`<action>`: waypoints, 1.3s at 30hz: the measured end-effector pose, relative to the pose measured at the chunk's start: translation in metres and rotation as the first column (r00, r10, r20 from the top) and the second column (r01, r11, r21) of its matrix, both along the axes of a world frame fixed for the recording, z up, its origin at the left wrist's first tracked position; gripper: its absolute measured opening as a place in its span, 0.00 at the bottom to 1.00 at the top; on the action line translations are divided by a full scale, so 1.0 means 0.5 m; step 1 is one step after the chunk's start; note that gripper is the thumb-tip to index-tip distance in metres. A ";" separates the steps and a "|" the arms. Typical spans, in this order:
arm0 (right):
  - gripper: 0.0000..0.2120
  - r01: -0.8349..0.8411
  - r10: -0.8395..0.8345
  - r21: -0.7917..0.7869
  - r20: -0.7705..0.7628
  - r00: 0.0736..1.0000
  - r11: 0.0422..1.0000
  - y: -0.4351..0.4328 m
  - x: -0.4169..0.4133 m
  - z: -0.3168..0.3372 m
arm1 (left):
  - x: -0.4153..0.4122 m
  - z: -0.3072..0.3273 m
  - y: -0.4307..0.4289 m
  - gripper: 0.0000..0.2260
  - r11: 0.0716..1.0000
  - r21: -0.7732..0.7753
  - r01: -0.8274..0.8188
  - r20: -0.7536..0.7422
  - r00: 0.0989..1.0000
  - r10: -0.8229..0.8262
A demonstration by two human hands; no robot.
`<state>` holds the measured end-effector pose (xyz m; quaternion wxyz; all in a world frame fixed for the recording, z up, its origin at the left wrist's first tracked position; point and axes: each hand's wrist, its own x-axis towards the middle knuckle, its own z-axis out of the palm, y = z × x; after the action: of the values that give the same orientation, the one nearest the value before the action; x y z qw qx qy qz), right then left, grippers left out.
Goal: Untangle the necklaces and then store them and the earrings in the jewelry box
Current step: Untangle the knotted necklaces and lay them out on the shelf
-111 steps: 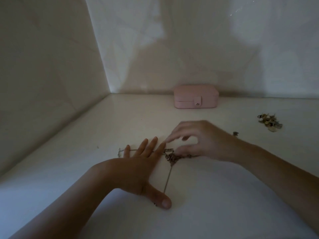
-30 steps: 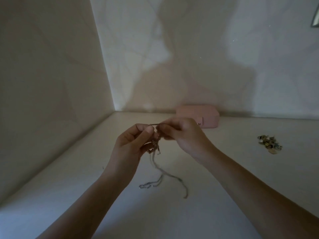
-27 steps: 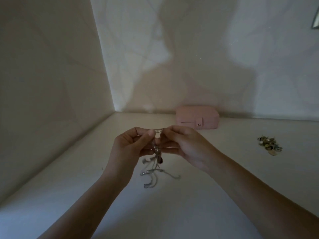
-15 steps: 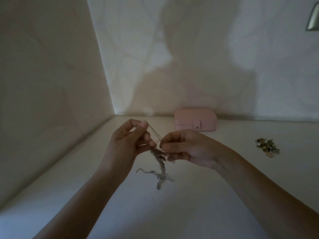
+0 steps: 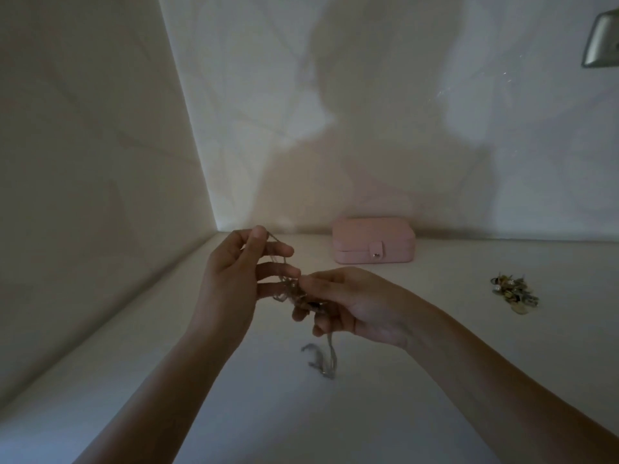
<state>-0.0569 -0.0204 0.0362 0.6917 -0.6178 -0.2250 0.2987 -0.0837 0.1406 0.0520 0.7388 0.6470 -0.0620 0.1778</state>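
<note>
- Necklaces (image 5: 294, 293) hang as one tangled clump between the two hands, lifted off the table (image 5: 368, 423). Their loose ends (image 5: 321, 361) trail down towards it, and I cannot tell whether they touch. Holding them up probably lets the strands' own weight loosen the knot.
- Left hand (image 5: 231, 279) has its thumb and fingers (image 5: 283, 251) pinching one strand high, so it runs taut down into the clump.
- Right hand (image 5: 355, 303) has its fingers clamped on the clump itself. It seems to anchor the clump while a strand is drawn out.
- Earrings (image 5: 514, 294) lie in a small heap to the right, well apart from the hands, apparently left for later.
- Jewelry box (image 5: 373, 241) is pink and sits closed by the back wall with its snap tab (image 5: 376, 251) fastened, so storing has not begun.
- No brand, label or writing can be read anywhere.
</note>
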 end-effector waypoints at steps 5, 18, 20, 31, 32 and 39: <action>0.03 0.141 -0.118 -0.099 0.208 0.971 0.985 -0.001 -0.002 -0.002 | 0.006 -0.003 0.014 0.12 0.998 -0.052 -0.042 -0.003 0.999 0.042; 0.10 0.444 -0.309 0.010 0.732 0.608 0.896 0.033 -0.031 -0.021 | -0.004 -0.003 0.015 0.10 1.000 -0.025 0.012 0.049 0.999 -0.011; 0.08 0.505 -0.365 0.061 0.765 0.530 0.861 0.034 -0.029 -0.021 | -0.003 -0.007 0.012 0.09 1.000 -0.007 0.027 0.047 0.999 -0.026; 0.05 0.571 -0.357 0.056 0.829 0.430 0.819 0.036 -0.023 -0.031 | 0.005 -0.021 0.012 0.08 0.999 -0.037 0.039 -0.084 0.996 -0.042; 0.05 0.562 -0.365 0.036 0.794 0.487 0.827 0.035 -0.022 -0.031 | 0.006 -0.022 0.015 0.07 0.998 -0.019 0.066 -0.102 0.992 -0.068; 0.05 0.432 -0.441 0.098 0.280 0.852 0.897 0.020 -0.009 -0.015 | 0.006 -0.029 0.020 0.21 0.903 0.188 0.387 -0.316 0.894 -0.317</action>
<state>-0.0616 -0.0103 0.0286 0.7095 -0.6793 -0.1842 0.0347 -0.0809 0.1507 0.0374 0.6743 0.7296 -0.0962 -0.0614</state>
